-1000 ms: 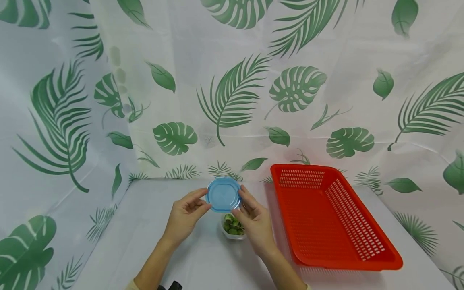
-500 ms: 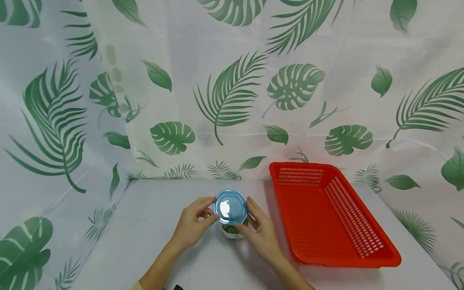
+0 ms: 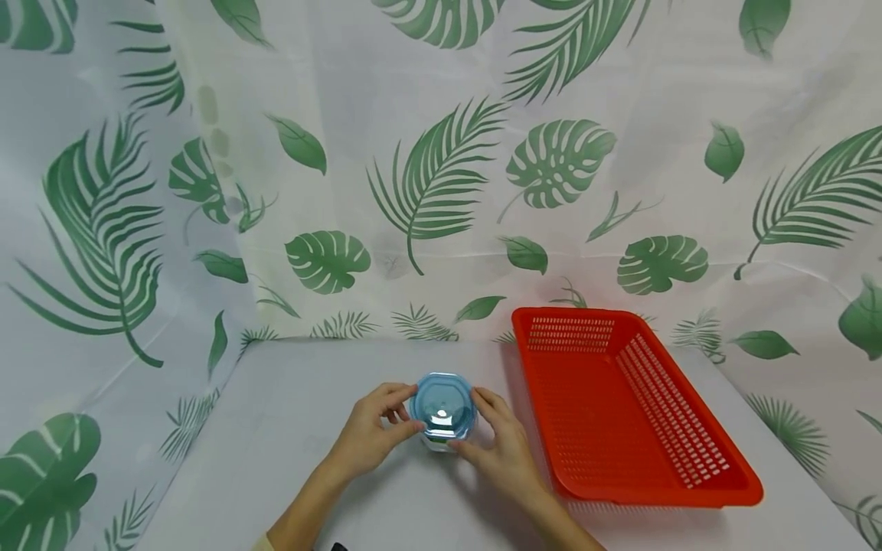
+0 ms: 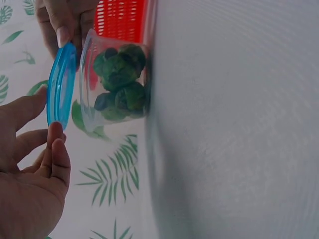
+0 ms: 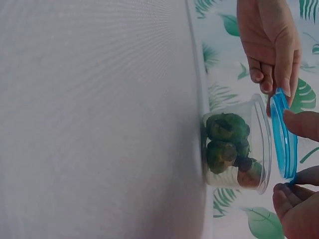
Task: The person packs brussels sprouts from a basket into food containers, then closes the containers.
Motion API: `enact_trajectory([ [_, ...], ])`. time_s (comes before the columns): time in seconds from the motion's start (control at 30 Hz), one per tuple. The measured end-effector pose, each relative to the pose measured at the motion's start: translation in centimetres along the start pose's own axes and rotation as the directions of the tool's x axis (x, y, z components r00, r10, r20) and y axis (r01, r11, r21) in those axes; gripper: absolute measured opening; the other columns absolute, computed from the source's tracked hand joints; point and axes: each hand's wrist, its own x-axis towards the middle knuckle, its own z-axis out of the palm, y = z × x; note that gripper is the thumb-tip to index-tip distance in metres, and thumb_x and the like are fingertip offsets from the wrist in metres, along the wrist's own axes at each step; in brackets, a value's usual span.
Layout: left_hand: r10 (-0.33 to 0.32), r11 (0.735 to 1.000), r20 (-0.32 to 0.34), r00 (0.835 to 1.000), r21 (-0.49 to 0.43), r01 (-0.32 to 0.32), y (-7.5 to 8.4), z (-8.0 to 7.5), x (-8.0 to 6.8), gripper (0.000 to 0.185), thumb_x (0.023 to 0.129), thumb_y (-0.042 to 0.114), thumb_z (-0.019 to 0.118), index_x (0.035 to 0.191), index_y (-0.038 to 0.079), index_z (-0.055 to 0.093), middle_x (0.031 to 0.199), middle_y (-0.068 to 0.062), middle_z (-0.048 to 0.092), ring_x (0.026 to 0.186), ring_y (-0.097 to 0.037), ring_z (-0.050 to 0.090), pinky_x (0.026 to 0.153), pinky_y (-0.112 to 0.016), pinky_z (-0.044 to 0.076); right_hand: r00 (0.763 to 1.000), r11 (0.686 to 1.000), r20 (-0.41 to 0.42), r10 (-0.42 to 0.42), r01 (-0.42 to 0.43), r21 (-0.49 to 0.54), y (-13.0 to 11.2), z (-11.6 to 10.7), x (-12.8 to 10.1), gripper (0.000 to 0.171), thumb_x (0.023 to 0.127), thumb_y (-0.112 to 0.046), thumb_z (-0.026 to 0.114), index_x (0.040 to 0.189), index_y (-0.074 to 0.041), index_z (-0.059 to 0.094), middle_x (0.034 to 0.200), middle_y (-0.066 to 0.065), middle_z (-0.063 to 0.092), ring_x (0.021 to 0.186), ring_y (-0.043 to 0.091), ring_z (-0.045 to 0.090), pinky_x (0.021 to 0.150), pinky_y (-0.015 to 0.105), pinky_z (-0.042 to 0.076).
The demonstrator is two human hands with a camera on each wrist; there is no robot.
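Both hands hold a translucent blue lid [image 3: 443,402] by its edges. The left hand [image 3: 375,428] pinches its left side between thumb and fingers, and the right hand [image 3: 503,448] pinches its right side. Below the lid a clear plastic container [image 4: 89,107] stands upright on the table, holding several green vegetables [image 4: 119,69] that look like Brussels sprouts. In both wrist views a small gap separates the lid from the container's rim. From the head view the lid hides most of the container.
A red perforated plastic basket [image 3: 592,413] stands on the white table [image 3: 289,405] to the right of the hands. Behind the table hangs a white sheet [image 3: 475,199] with green leaf prints. A small dark object [image 3: 338,546] shows at the lower edge near the left forearm.
Both hands have lowered the blue lid and shifted it slightly to the right, from above and behind the container to directly over it. The basket has stayed in place.
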Motion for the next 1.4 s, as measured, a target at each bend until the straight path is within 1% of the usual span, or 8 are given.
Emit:
enact_trajectory([
  [0.2, 0.004, 1.000, 0.017, 1.000, 0.003, -0.004, -0.3, 0.5, -0.1, 0.057, 0.088, 0.021, 0.086, 0.137, 0.000, 0.067, 0.124, -0.006, 0.069, 0.088, -0.015, 0.064, 0.080, -0.027, 0.053, 0.999, 0.998, 0.027, 0.041, -0.040, -0.039, 0.1, -0.2, -0.1, 0.082, 0.077, -0.012, 0.094, 0.148, 0.001, 0.056, 0.148, 0.012, 0.057, 0.138, 0.034, 0.054, 0.111, 0.059, 0.045],
  [0.3, 0.001, 1.000, 0.023, 1.000, 0.007, -0.001, -0.4, 0.6, -0.2, 0.057, 0.088, 0.022, 0.086, 0.136, -0.001, 0.067, 0.123, -0.008, 0.069, 0.088, -0.017, 0.064, 0.080, -0.027, 0.053, 0.999, 0.998, 0.033, 0.025, -0.023, -0.054, 0.2, -0.3, -0.2, 0.081, 0.077, -0.014, 0.094, 0.146, 0.005, 0.056, 0.145, 0.014, 0.059, 0.135, 0.035, 0.056, 0.110, 0.059, 0.046],
  [0.53, -0.028, 0.998, 0.041, 0.999, 0.063, 0.026, -0.3, 0.8, -0.4, 0.057, 0.088, 0.025, 0.085, 0.137, 0.000, 0.067, 0.125, -0.002, 0.069, 0.093, -0.016, 0.063, 0.080, -0.033, 0.052, 0.998, 0.994, 0.066, 0.003, 0.004, -0.109, 0.5, -0.3, -0.3, 0.082, 0.076, -0.017, 0.095, 0.145, 0.006, 0.057, 0.141, 0.013, 0.060, 0.131, 0.033, 0.059, 0.110, 0.057, 0.047],
  [0.63, -0.041, 0.996, 0.055, 0.998, 0.080, 0.036, -0.3, 0.8, -0.4, 0.058, 0.089, 0.027, 0.085, 0.138, 0.000, 0.066, 0.127, -0.002, 0.069, 0.096, -0.017, 0.063, 0.075, -0.030, 0.050, 0.997, 0.991, 0.079, 0.012, -0.002, -0.133, 0.6, -0.3, -0.3, 0.082, 0.078, -0.022, 0.094, 0.146, 0.005, 0.056, 0.143, 0.013, 0.059, 0.131, 0.033, 0.058, 0.109, 0.056, 0.047],
  [0.8, -0.046, 0.996, 0.079, 0.996, 0.081, 0.039, -0.3, 0.8, -0.4, 0.059, 0.092, 0.028, 0.082, 0.140, -0.001, 0.064, 0.131, -0.005, 0.067, 0.102, -0.023, 0.062, 0.068, -0.023, 0.048, 0.997, 0.992, 0.073, 0.012, -0.003, -0.128, 0.8, -0.3, -0.4, 0.077, 0.084, -0.028, 0.089, 0.146, 0.005, 0.056, 0.144, 0.014, 0.059, 0.132, 0.033, 0.058, 0.109, 0.056, 0.048],
  [0.9, -0.046, 0.995, 0.079, 0.996, 0.091, 0.039, -0.3, 0.9, -0.5, 0.060, 0.092, 0.030, 0.081, 0.140, -0.002, 0.063, 0.132, -0.007, 0.066, 0.104, -0.026, 0.060, 0.071, -0.025, 0.049, 0.998, 0.993, 0.060, 0.002, 0.005, -0.119, 0.9, -0.3, -0.3, 0.070, 0.088, -0.026, 0.086, 0.144, 0.006, 0.058, 0.143, 0.014, 0.060, 0.132, 0.034, 0.059, 0.109, 0.056, 0.048],
  [1.07, -0.048, 0.994, 0.089, 0.995, 0.104, 0.038, -0.3, 1.0, -0.5, 0.061, 0.094, 0.031, 0.080, 0.140, -0.005, 0.062, 0.131, -0.010, 0.063, 0.105, -0.027, 0.059, 0.081, -0.037, 0.053, 0.999, 0.994, 0.050, -0.017, 0.022, -0.109, 1.3, -0.2, -0.3, 0.066, 0.088, -0.024, 0.086, 0.141, 0.007, 0.060, 0.142, 0.015, 0.061, 0.131, 0.035, 0.060, 0.110, 0.056, 0.047],
  [1.4, -0.067, 0.993, 0.106, 0.992, 0.109, 0.055, -0.3, 1.0, -0.6, 0.060, 0.094, 0.029, 0.080, 0.141, -0.003, 0.061, 0.133, -0.007, 0.061, 0.109, -0.029, 0.059, 0.084, -0.041, 0.054, 0.995, 0.969, 0.080, -0.066, 0.083, -0.231, 1.5, -0.3, -0.3, 0.066, 0.089, -0.029, 0.085, 0.140, 0.007, 0.062, 0.139, 0.013, 0.062, 0.127, 0.031, 0.062, 0.107, 0.052, 0.050],
])
